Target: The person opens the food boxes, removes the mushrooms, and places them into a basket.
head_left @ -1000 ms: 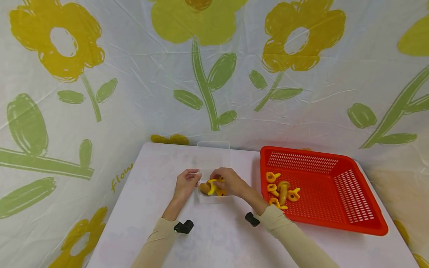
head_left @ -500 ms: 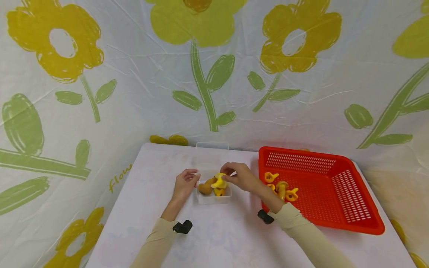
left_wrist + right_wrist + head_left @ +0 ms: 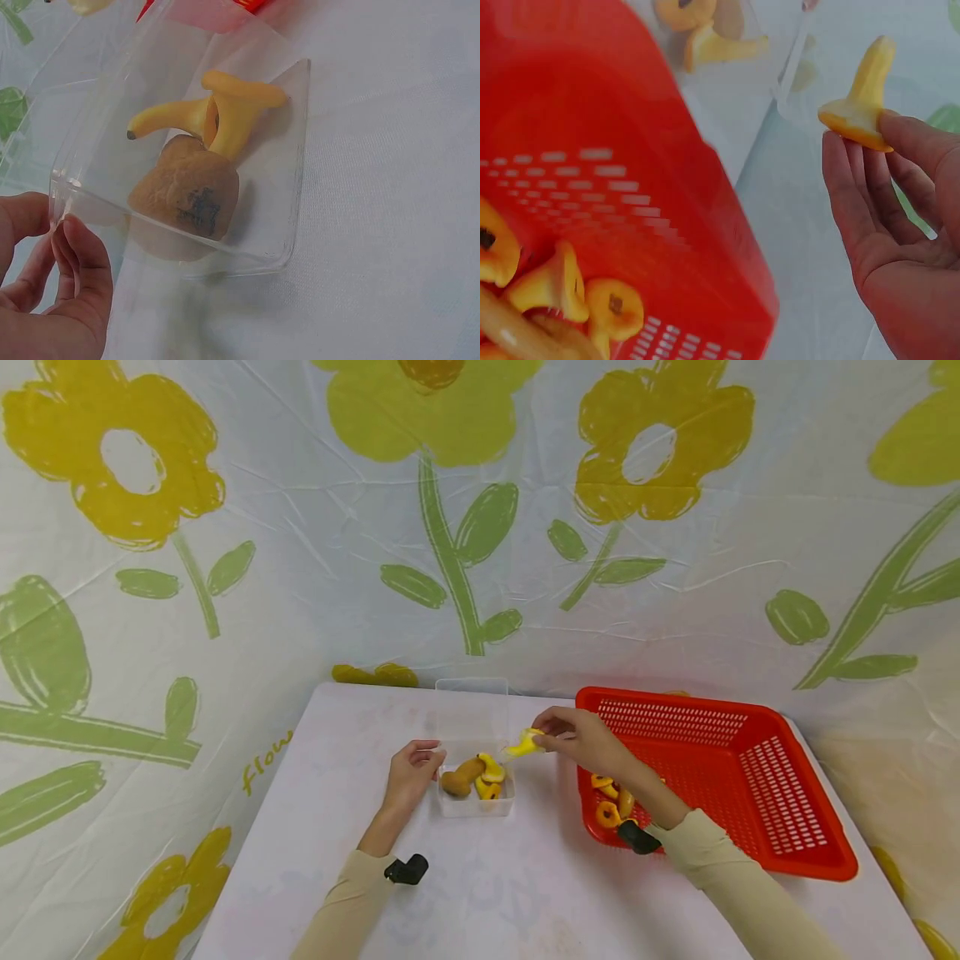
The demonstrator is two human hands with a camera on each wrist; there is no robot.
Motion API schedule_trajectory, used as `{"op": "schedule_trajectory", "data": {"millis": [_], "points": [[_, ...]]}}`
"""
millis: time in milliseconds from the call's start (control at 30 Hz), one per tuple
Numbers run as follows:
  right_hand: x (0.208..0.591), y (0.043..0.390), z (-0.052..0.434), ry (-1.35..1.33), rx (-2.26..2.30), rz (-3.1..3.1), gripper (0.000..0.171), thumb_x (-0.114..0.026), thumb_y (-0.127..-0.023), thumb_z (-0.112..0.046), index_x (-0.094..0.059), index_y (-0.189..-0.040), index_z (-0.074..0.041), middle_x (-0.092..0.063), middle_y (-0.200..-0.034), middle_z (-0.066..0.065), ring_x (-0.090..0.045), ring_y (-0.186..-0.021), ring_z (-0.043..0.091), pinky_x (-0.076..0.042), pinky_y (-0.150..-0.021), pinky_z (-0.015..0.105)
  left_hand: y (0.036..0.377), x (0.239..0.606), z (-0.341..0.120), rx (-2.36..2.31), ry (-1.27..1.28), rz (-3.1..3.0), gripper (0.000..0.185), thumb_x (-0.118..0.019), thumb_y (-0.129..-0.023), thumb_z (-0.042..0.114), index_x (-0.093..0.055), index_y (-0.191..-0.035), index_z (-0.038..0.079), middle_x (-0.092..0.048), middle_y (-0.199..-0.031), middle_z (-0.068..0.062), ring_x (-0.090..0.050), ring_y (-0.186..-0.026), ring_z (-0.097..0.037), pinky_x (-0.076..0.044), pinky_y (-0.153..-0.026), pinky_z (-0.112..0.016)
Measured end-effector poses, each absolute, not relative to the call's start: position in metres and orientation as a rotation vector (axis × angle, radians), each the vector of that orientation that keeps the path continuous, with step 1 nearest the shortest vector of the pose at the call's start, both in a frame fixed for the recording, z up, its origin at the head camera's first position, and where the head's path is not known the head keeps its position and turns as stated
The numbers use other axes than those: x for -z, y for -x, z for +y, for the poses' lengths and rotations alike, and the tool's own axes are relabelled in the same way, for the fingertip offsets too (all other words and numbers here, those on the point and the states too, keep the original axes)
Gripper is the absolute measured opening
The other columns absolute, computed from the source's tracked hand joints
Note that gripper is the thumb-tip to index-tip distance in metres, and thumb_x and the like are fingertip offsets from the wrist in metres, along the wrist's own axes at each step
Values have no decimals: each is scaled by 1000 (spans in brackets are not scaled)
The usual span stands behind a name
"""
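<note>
Lifted out since half a second ago, the yellow toy mushroom [image 3: 524, 745] now hangs in the air between the clear plastic box [image 3: 476, 806] and the red basket [image 3: 787, 852], no longer above the box's contents. The right hand [image 3: 581, 742] pinches its cap edge between thumb and fingers [image 3: 922, 146]; in the right wrist view its long axis runs from the cap at the fingertips up and away, stem [image 3: 871, 71] pointing away from the palm. The left hand [image 3: 412, 772] has stayed at the box's left wall, fingers [image 3: 82, 262] lightly curled and touching the rim. Inside the box lie a brown mushroom [image 3: 187, 191] and two yellow ones [image 3: 217, 112], stems crossing. More yellow pieces [image 3: 607, 810] sit in the basket's near corner on the white tabletop [image 3: 487, 893].
</note>
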State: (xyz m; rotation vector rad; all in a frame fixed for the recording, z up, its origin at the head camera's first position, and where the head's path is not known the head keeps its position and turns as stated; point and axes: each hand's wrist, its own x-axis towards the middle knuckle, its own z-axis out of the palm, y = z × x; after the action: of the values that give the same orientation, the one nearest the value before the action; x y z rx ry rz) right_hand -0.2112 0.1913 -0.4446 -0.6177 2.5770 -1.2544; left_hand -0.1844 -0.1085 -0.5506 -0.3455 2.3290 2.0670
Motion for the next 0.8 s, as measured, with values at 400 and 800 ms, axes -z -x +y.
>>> {"op": "schedule_trajectory", "data": {"millis": [400, 800], "points": [[438, 213, 251, 435, 1370, 2538, 33, -71, -99, -25, -66, -124, -4, -69, -110, 13, -67, -102, 31, -59, -81, 26, 185, 551, -107, -2048, 345, 2343, 29, -71, -98, 14, -68, -123, 0, -72, -98, -16, -57, -67, -15, -50, -62, -19], [442, 210, 295, 215, 1389, 2556, 41, -67, -102, -28, -61, -127, 3, -66, -117, 21, -67, -106, 35, -59, -86, 28, 185, 551, -108, -2079, 332, 2324, 29, -71, -98, 13, -68, -122, -2, -71, -100, -21, -58, -71, -16, -50, -61, -17]]}}
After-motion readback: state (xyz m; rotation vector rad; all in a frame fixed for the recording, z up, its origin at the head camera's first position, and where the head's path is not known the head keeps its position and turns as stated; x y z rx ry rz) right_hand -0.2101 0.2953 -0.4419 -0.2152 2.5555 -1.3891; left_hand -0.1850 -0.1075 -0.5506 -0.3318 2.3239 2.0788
